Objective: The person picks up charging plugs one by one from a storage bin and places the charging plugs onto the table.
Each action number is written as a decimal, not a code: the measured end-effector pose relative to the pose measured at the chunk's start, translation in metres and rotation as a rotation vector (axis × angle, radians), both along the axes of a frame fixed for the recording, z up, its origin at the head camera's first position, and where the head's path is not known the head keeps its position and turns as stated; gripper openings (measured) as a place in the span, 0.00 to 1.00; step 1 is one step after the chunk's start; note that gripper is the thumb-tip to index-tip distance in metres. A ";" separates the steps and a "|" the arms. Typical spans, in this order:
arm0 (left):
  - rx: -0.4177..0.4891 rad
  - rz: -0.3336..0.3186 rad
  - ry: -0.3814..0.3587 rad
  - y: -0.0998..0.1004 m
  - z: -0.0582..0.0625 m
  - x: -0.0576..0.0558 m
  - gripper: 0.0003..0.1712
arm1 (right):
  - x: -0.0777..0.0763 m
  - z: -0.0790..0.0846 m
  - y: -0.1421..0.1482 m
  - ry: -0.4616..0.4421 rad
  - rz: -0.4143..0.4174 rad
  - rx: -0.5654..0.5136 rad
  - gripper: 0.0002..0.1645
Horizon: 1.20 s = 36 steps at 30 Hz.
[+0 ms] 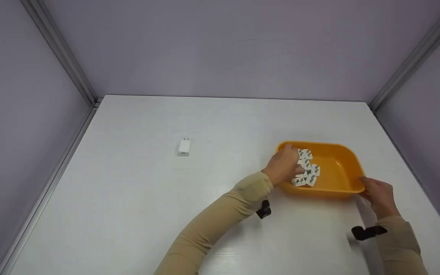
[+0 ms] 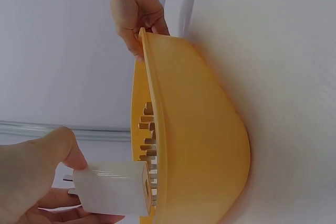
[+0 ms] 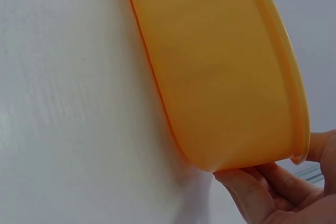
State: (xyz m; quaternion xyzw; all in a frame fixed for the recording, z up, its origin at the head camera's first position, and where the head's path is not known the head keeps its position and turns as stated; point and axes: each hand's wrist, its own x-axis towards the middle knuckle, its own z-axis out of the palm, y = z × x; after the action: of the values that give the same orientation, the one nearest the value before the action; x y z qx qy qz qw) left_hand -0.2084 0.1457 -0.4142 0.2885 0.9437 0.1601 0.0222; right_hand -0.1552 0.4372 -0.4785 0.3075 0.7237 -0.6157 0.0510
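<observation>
An orange plastic bin (image 1: 323, 192) stands on the right part of the table. Several white plug chargers (image 1: 311, 180) lie together in its left half, and metal prongs show behind the rim in the left wrist view. My left hand (image 1: 284, 164) reaches over the bin's left side, pinching a white charger (image 2: 111, 188) between thumb and fingers, prongs toward the palm. From the head, that hand mostly hides the held charger. At the bin's right front corner, my right hand (image 1: 380, 194) grips the rim and wall, thumb and fingers on opposite sides (image 3: 283, 192).
One more white charger (image 1: 184, 147) lies left of the middle on the white table (image 1: 128, 191), its prongs pointing to the back. Pale panels (image 1: 220, 49) enclose the table at the back and both sides. Dark straps with small devices (image 1: 369, 232) sit on both wrists.
</observation>
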 end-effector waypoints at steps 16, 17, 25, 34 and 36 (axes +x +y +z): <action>0.037 0.025 0.086 -0.020 0.001 -0.019 0.16 | 0.001 0.002 0.001 -0.030 -0.005 0.022 0.43; 0.036 0.025 0.109 -0.022 0.000 -0.020 0.16 | 0.002 0.002 0.001 -0.014 -0.010 0.008 0.40; 0.013 0.053 0.160 -0.039 -0.007 -0.033 0.14 | 0.004 0.002 0.002 0.056 0.002 -0.048 0.21; 0.005 0.142 0.104 -0.060 -0.016 -0.048 0.08 | 0.005 0.001 0.005 0.061 -0.020 -0.070 0.08; 0.012 0.155 0.098 -0.063 -0.018 -0.050 0.08 | 0.005 0.001 0.004 0.052 -0.019 -0.069 0.12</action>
State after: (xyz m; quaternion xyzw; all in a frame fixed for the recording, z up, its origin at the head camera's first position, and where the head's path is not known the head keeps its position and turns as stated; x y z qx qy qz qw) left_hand -0.2584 0.0824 -0.4320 0.2221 0.9623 0.1526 -0.0383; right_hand -0.1506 0.4415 -0.4771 0.2962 0.7001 -0.6487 0.0368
